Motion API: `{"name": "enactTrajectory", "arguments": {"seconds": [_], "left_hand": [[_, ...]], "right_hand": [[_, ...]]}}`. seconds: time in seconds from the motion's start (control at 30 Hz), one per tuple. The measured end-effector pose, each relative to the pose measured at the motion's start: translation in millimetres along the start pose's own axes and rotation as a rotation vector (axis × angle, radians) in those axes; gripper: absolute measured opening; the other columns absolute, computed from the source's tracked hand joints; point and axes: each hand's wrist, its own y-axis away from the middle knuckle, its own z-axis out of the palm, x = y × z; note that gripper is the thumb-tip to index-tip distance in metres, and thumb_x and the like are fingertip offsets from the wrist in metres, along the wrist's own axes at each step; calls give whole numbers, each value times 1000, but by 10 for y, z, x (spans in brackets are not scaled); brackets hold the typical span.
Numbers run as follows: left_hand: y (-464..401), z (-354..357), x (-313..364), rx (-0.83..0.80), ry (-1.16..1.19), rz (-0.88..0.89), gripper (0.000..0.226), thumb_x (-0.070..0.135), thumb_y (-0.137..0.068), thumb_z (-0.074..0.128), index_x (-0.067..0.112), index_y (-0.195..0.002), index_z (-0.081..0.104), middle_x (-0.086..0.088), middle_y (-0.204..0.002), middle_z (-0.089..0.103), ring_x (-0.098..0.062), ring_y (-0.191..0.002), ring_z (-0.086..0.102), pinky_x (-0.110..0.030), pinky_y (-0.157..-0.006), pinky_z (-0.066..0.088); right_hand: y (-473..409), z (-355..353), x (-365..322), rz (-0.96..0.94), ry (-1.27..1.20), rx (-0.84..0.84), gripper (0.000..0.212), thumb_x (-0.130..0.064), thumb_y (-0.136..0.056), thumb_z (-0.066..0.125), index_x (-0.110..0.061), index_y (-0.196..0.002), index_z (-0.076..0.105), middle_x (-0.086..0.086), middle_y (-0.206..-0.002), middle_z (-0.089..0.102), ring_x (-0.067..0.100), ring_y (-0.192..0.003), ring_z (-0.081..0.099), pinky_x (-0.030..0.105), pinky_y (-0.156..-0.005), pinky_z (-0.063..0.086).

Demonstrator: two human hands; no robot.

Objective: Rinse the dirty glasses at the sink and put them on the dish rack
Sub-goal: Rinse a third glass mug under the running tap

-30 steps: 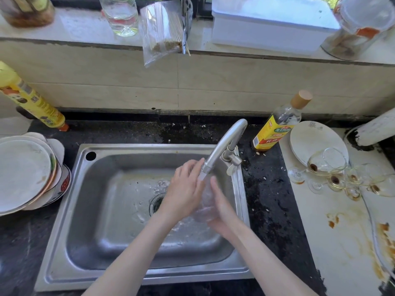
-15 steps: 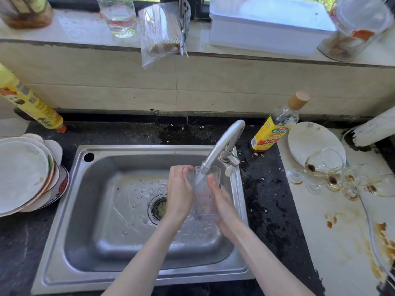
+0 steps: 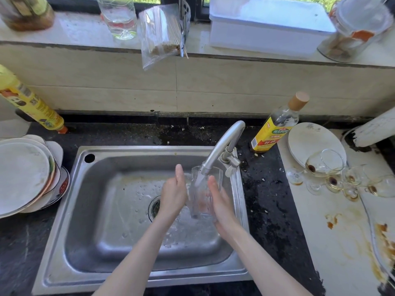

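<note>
Speckled black stone desk [image 3: 269, 212] surrounds a rectangular stainless-steel sink [image 3: 89, 231], and pale tiled wall rises behind it to a cream window ledge [image 3: 74, 35]. To the right, a white stained board [image 3: 333, 242] carries brown smears and drips.

Over the right part of the basin, a clear ribbed drinking glass [image 3: 202, 197] is held upright under the spout of the curved grey metal tap [image 3: 222, 146], with water running into its mouth. The left hand [image 3: 173, 195] presses flat against the glass's left side, fingers straight, and the right hand [image 3: 222, 204] presses against its right side; both grips are on the glass, palms clamping it between them rather than fingers curling round. Water droplets lie on the basin floor near the round drain [image 3: 156, 208].

On the white board, a cluster of dirty stemmed wine glasses [image 3: 333, 178] lies tipped on its sides, each with a dark brown residue in the bowl, just beside a round white plate [image 3: 305, 139]. A clear bottle with a yellow label and cork-coloured cap [image 3: 275, 127] stands behind the tap. At the far left, a stack of white plates and bowls [image 3: 25, 176] rests on the desk, with a yellow bottle with an orange cap [image 3: 32, 105] behind it.

On the ledge stand a clear plastic bottle with a little liquid [image 3: 119, 18], a clear bag of thin wooden sticks [image 3: 162, 33], a white lidded plastic box [image 3: 265, 26], and a glass jar [image 3: 354, 28] holding brownish pieces; what they are cannot be told.
</note>
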Motion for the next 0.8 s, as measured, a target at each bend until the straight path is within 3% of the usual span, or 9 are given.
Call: {"name": "enactTrajectory", "arguments": {"seconds": [0.1, 0.23, 0.3, 0.4, 0.5, 0.6, 0.7, 0.8], "left_hand": [[-33, -99, 8, -194, 161, -176, 62, 44, -100, 23, 13, -48, 38, -2, -45, 44, -14, -43, 36, -23, -47, 28], [22, -223, 39, -456, 182, -123, 45, 39, -99, 31, 14, -65, 44, 0, -60, 49, -13, -55, 44, -22, -52, 39], [82, -204, 58, -464, 227, -88, 42, 34, -101, 28, 10, -72, 48, -1, -63, 47, -14, -61, 48, -25, -56, 47], [166, -122, 33, -391, 346, -87, 39, 32, -101, 28, 4, -86, 50, -2, -64, 41, -11, -59, 50, -30, -62, 56], [236, -69, -8, -352, 454, -95, 36, 30, -101, 29, 6, -81, 46, -2, -63, 40, -12, -62, 51, -32, -68, 57], [281, -66, -25, -424, 567, -71, 38, 28, -101, 30, 7, -72, 46, -2, -64, 43, -15, -68, 50, -39, -75, 55], [278, -128, 6, -518, 530, -59, 34, 31, -97, 35, 9, -76, 51, -2, -70, 52, -16, -75, 54, -40, -79, 54], [272, -243, 87, -593, 233, 8, 29, 33, -96, 41, 20, -79, 60, 4, -77, 61, -10, -80, 61, -32, -82, 53]], "right_hand": [[5, -82, 79, 36, -15, -55, 82, -81, -65, 54, -29, -128, 53, -3, -125, 62, 11, -117, 57, 39, -105, 40], [-15, -173, 53, 73, -73, -120, 81, -78, -70, 52, -24, -130, 51, 11, -116, 67, 29, -102, 66, 50, -86, 53], [-41, -174, 28, 67, -69, -112, 85, -80, -69, 51, -21, -130, 51, 15, -115, 66, 34, -99, 67, 51, -80, 55], [-30, -171, 17, 17, -44, -140, 72, -71, -81, 45, -14, -124, 56, 15, -112, 66, 30, -95, 66, 45, -79, 54], [26, -165, 36, -20, -171, -217, 66, -54, -92, 41, 4, -119, 54, 21, -99, 62, 28, -86, 59, 39, -80, 51], [23, -124, 27, -5, -221, -239, 78, -59, -90, 44, 11, -125, 46, 37, -110, 53, 36, -101, 56, 51, -93, 44], [-19, -123, -23, 21, -306, -246, 79, -63, -92, 21, 1, -116, 62, 22, -94, 64, 27, -91, 61, 41, -85, 46], [-81, -148, -20, 59, -374, -278, 80, -67, -88, 12, -17, -106, 72, 11, -96, 69, 23, -90, 64, 40, -87, 47]]}}
